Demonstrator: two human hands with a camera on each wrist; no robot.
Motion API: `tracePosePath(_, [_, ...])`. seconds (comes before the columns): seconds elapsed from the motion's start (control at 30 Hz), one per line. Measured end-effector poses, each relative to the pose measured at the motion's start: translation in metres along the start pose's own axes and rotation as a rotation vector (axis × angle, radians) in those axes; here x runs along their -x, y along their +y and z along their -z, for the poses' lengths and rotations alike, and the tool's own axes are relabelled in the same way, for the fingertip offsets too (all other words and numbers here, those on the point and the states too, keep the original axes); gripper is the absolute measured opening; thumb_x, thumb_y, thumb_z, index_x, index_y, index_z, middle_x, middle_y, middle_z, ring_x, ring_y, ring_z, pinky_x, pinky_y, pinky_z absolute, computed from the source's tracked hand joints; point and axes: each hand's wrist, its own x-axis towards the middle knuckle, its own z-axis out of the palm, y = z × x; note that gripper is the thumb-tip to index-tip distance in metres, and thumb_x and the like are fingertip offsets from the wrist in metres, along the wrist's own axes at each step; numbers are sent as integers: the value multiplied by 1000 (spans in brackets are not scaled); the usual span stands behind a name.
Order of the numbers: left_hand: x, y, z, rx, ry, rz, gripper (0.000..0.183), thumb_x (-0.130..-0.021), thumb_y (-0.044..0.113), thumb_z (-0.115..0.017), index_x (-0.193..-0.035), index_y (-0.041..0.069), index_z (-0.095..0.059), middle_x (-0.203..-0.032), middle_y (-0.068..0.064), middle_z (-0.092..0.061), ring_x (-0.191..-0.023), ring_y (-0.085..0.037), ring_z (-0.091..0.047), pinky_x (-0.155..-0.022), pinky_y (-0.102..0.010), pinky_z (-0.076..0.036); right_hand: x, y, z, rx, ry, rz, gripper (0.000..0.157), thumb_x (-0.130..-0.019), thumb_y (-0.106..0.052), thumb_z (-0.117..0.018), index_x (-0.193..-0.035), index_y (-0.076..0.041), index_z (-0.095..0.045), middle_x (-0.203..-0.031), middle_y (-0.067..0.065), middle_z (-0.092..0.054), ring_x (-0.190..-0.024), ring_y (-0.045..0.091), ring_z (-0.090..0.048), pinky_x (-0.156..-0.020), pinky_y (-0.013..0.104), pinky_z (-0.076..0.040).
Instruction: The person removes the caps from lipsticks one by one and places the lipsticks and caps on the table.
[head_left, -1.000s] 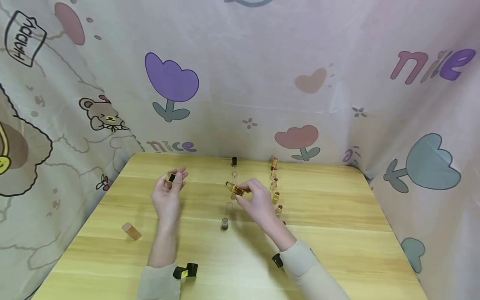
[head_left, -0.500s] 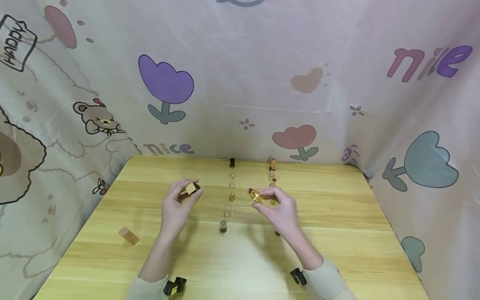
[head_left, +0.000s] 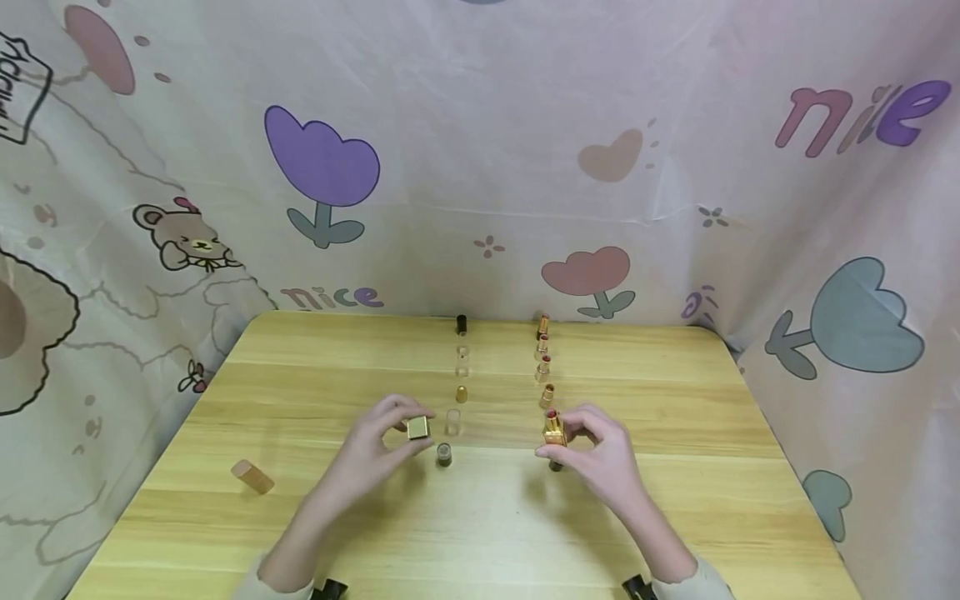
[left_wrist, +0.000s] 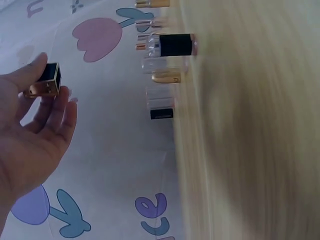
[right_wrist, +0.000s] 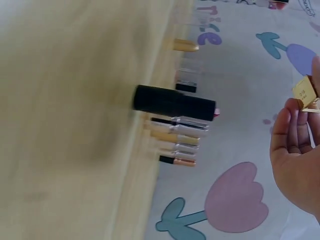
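Note:
My left hand (head_left: 367,450) pinches a square gold lipstick cap (head_left: 417,428) between thumb and fingers; its dark inside shows in the left wrist view. Opposite it, my right hand (head_left: 600,450) grips an uncapped gold lipstick (head_left: 555,430), its red tip pointing up. The number on its square gold base (right_wrist: 304,93) faces the right wrist camera. Both things are held above the table. Close by the left hand stand a clear cap (head_left: 453,422) and a dark cap (head_left: 444,454). A black lipstick (right_wrist: 172,103) stands below the right hand, mostly hidden in the head view.
Farther back in the cap row are a gold cap (head_left: 461,393), clear caps and a black cap (head_left: 461,324). The right row has several uncapped lipsticks (head_left: 543,367). A tan tube (head_left: 253,477) is at the left of the wooden table (head_left: 480,542). Printed curtains surround it.
The right hand has carried the gold lipstick right and nearer, from the cap row to the lipstick row. The left hand has brought the square cap right and nearer, turning it over.

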Motion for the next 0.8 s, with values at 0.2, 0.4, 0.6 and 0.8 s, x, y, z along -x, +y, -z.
tracePosePath(0.2, [9,3,-7,-11,-127,-78,42,-80,2,-86,-118,15,-74,-113,8,-67,-107,-15,-67,-98,-37,-60,18,10,7,7,-63,9,34,-71,-13,-95,-101,-13,-78,-98,-3,-73,-87,11,-69,-83,25,-62])
tracePosePath(0.4, [15,6,-16,-70,-258,-120,37,-82,5,-87,-114,17,-73,-114,10,-66,-109,-13,-66,-99,-34,-59,32,18,10,55,-115,-38,34,-72,-8,-94,-101,-13,-76,-105,0,-74,-93,9,-69,-88,26,-62])
tracePosePath(0.6, [18,9,-24,-133,-426,-87,29,-87,10,-85,-112,15,-73,-110,13,-62,-101,-7,-63,-91,-30,-59,40,25,10,203,-207,-99,34,-73,-7,-93,-101,-14,-75,-103,-5,-76,-89,6,-68,-84,30,-64])
tracePosePath(0.8, [17,9,-32,-230,-518,-78,21,-86,9,-84,-104,12,-73,-99,10,-59,-80,-2,-56,-70,-19,-55,42,29,11,349,-287,-139,31,-75,-12,-93,-99,-17,-75,-100,-8,-75,-86,4,-67,-82,27,-62])
